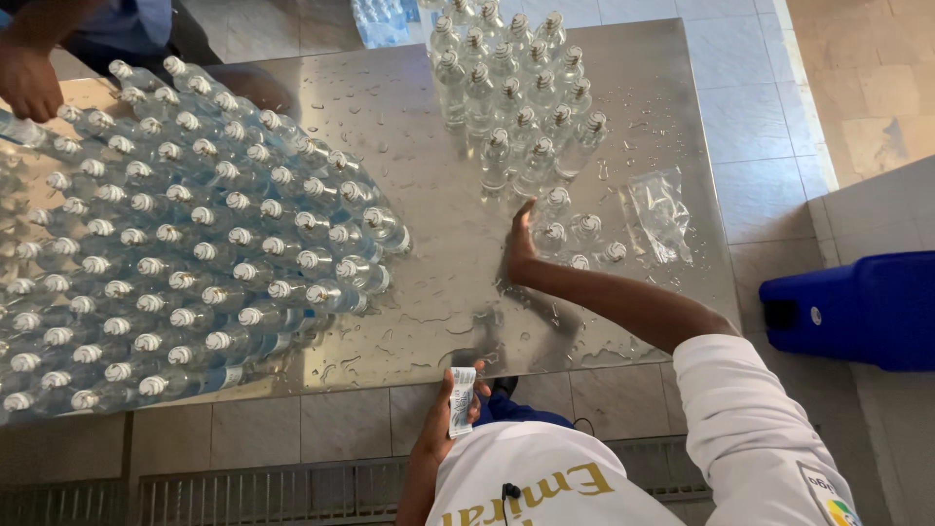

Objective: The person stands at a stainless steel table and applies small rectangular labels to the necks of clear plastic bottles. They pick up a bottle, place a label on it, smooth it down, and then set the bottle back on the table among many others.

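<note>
The right hand (pixel 520 248) lies flat on the wet steel table (pixel 409 127), fingers stretched open and gripping nothing, its fingertips just beside a few standing bottles (pixel 575 234) and a loose plastic bag (pixel 657 214). The left hand (pixel 443 414), below the table's near edge, closes its fingers around a small stack of labels (pixel 462 399). Farther up stands a larger group of upright bottles (pixel 516 88). A big pile of lying bottles (pixel 175 244) fills the left side, where another person's hand (pixel 29 83) reaches in.
</note>
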